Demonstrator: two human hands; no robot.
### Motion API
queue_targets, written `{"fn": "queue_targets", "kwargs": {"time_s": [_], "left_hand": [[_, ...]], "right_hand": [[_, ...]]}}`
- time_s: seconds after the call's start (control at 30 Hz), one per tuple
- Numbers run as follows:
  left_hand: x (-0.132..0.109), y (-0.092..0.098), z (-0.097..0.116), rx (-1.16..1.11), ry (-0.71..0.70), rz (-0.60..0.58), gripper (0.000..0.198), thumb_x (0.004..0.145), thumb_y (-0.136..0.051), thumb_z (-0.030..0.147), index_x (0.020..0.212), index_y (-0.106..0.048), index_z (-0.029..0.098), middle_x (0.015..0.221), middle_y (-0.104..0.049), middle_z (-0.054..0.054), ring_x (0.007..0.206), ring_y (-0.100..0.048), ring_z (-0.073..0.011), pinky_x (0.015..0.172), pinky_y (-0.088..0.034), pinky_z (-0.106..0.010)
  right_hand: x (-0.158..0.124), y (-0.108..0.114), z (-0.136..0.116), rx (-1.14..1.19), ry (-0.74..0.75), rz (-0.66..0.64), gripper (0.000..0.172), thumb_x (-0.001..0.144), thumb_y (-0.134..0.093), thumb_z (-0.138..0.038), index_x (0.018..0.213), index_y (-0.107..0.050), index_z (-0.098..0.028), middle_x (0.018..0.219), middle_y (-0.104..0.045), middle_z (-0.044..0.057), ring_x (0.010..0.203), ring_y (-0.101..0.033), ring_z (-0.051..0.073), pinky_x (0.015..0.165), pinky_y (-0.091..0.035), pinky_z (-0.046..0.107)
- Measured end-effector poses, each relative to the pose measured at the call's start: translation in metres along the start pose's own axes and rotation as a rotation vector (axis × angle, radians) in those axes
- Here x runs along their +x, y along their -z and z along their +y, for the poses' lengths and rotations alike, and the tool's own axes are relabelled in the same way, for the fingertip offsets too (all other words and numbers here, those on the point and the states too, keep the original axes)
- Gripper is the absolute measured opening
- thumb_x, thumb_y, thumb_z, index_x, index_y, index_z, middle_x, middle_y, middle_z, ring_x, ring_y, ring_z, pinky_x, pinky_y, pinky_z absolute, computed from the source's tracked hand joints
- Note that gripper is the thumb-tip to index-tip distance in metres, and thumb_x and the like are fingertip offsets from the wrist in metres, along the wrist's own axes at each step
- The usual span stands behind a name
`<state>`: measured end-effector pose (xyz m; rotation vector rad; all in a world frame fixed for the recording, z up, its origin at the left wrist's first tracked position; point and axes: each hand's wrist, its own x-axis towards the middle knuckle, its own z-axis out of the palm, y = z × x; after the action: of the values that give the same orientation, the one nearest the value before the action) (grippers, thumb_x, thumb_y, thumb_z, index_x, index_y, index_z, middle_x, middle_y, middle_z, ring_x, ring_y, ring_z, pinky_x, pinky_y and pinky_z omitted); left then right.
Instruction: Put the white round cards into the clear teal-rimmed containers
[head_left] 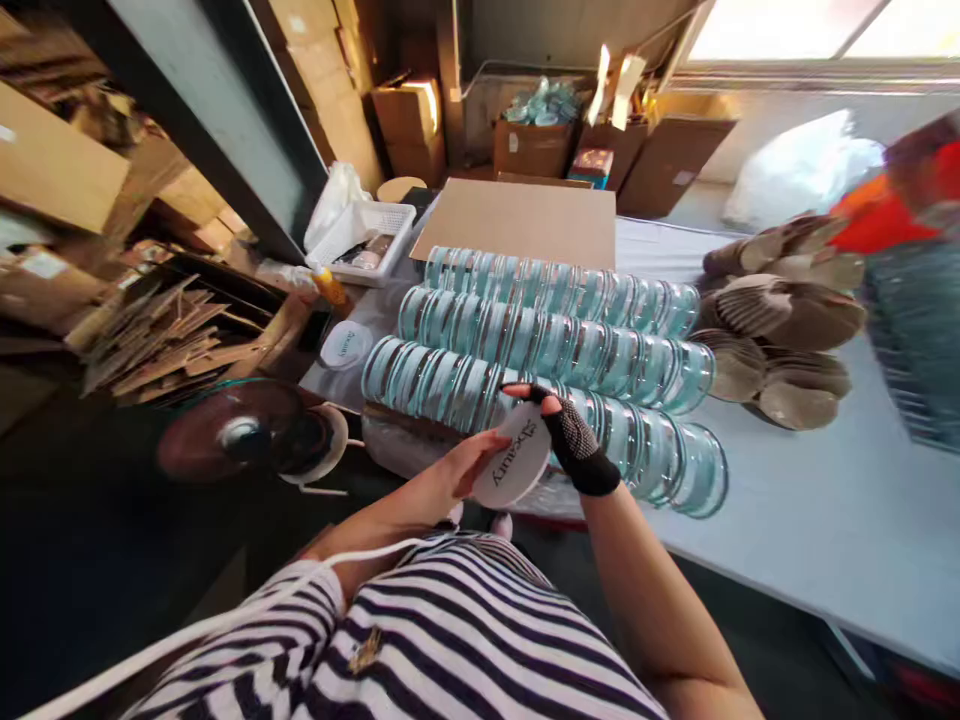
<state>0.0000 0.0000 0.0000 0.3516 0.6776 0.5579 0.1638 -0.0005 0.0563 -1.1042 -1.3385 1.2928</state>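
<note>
Both of my hands hold a round white disc (pixel 519 462) with dark lettering, just in front of my striped shirt. My left hand (pixel 457 470) is bare and grips the disc's left edge. My right hand (pixel 570 440) wears a black fingerless glove and clasps its right side, fingers curled over the top. Right behind the disc lie three long rows of clear glass rounds (pixel 540 340), set on edge on the white table (pixel 810 510).
Piles of brown round discs (pixel 780 320) lie at the table's right. A flat cardboard sheet (pixel 525 220) and a white basket (pixel 364 235) sit at the back. Another white disc (pixel 345 345) lies left. A round machine (pixel 247 435) stands at my left. Cardboard boxes line the walls.
</note>
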Motion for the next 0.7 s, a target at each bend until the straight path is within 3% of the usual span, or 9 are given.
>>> {"fn": "queue_targets", "kwargs": {"time_s": [0.1, 0.2, 0.27, 0.33, 0.4, 0.47, 0.53, 0.63, 0.7], "left_hand": [[-0.002, 0.001, 0.009, -0.021, -0.314, 0.122, 0.042, 0.058, -0.084, 0.024, 0.096, -0.069, 0.016, 0.086, -0.075, -0.004, 0.074, -0.069, -0.0195, 0.071, -0.052, -0.029], [-0.006, 0.005, 0.018, 0.08, -0.532, 0.198, 0.039, 0.061, -0.085, 0.027, 0.095, -0.068, 0.017, 0.085, -0.075, -0.002, 0.075, -0.068, -0.0178, 0.073, -0.052, -0.028], [-0.012, 0.01, 0.024, 0.168, -0.489, 0.125, 0.042, 0.063, -0.085, 0.034, 0.098, -0.069, 0.016, 0.089, -0.075, -0.005, 0.081, -0.069, -0.0204, 0.077, -0.052, -0.03], [-0.021, 0.016, 0.03, 0.216, -0.323, -0.029, 0.048, 0.064, -0.085, 0.042, 0.099, -0.071, 0.013, 0.091, -0.075, -0.01, 0.083, -0.07, -0.0244, 0.078, -0.053, -0.033], [-0.029, 0.022, 0.035, 0.232, -0.163, -0.18, 0.05, 0.062, -0.087, 0.044, 0.096, -0.072, 0.011, 0.089, -0.075, -0.013, 0.081, -0.071, -0.026, 0.077, -0.053, -0.035], [-0.031, 0.025, 0.038, 0.226, -0.094, -0.27, 0.05, 0.056, -0.09, 0.042, 0.091, -0.073, 0.011, 0.086, -0.074, -0.012, 0.077, -0.07, -0.0249, 0.075, -0.054, -0.035], [-0.027, 0.024, 0.041, 0.276, -0.085, -0.275, 0.05, 0.052, -0.091, 0.043, 0.087, -0.073, 0.012, 0.081, -0.074, -0.009, 0.073, -0.069, -0.0229, 0.072, -0.054, -0.034], [-0.019, 0.021, 0.046, 0.514, -0.184, -0.163, 0.043, 0.056, -0.089, 0.045, 0.078, -0.073, 0.011, 0.068, -0.07, -0.005, 0.064, -0.064, -0.0184, 0.065, -0.05, -0.029], [-0.02, 0.019, 0.05, 0.606, -0.172, -0.212, 0.044, 0.057, -0.088, 0.046, 0.08, -0.074, 0.011, 0.073, -0.072, -0.007, 0.068, -0.065, -0.02, 0.067, -0.051, -0.03]], "right_hand": [[-0.01, -0.002, 0.012, -0.005, 0.028, 0.219, 0.068, 0.082, -0.056, -0.07, 0.131, -0.056, -0.024, 0.125, -0.064, 0.009, 0.112, -0.06, 0.024, 0.094, -0.05, 0.038], [-0.024, -0.011, 0.028, -0.043, -0.101, 0.295, 0.065, 0.075, -0.068, -0.062, 0.123, -0.061, -0.019, 0.113, -0.069, 0.01, 0.1, -0.063, 0.024, 0.085, -0.054, 0.037], [-0.035, -0.018, 0.034, -0.009, -0.172, 0.344, 0.059, 0.074, -0.07, -0.057, 0.116, -0.064, -0.017, 0.106, -0.071, 0.01, 0.092, -0.064, 0.024, 0.08, -0.055, 0.037], [-0.046, -0.023, 0.033, 0.108, -0.21, 0.362, 0.056, 0.076, -0.069, -0.054, 0.119, -0.063, -0.019, 0.109, -0.071, 0.01, 0.092, -0.066, 0.024, 0.079, -0.055, 0.037], [-0.055, -0.024, 0.025, 0.214, -0.241, 0.304, 0.057, 0.077, -0.068, -0.052, 0.125, -0.062, -0.021, 0.112, -0.071, 0.01, 0.094, -0.067, 0.025, 0.079, -0.056, 0.037], [-0.062, -0.021, 0.016, 0.244, -0.247, 0.252, 0.059, 0.076, -0.069, -0.053, 0.126, -0.062, -0.022, 0.112, -0.07, 0.01, 0.095, -0.067, 0.025, 0.08, -0.057, 0.038], [-0.065, -0.016, 0.009, 0.184, -0.251, 0.273, 0.059, 0.073, -0.071, -0.053, 0.123, -0.064, -0.021, 0.109, -0.071, 0.01, 0.092, -0.067, 0.025, 0.077, -0.058, 0.038], [-0.07, -0.007, 0.002, -0.018, -0.308, 0.385, 0.052, 0.066, -0.077, -0.05, 0.107, -0.069, -0.018, 0.094, -0.072, 0.008, 0.075, -0.065, 0.021, 0.06, -0.058, 0.033], [-0.077, -0.003, -0.002, -0.029, -0.357, 0.312, 0.05, 0.067, -0.077, -0.051, 0.102, -0.069, -0.016, 0.089, -0.072, 0.008, 0.068, -0.064, 0.02, 0.053, -0.056, 0.031]]}}
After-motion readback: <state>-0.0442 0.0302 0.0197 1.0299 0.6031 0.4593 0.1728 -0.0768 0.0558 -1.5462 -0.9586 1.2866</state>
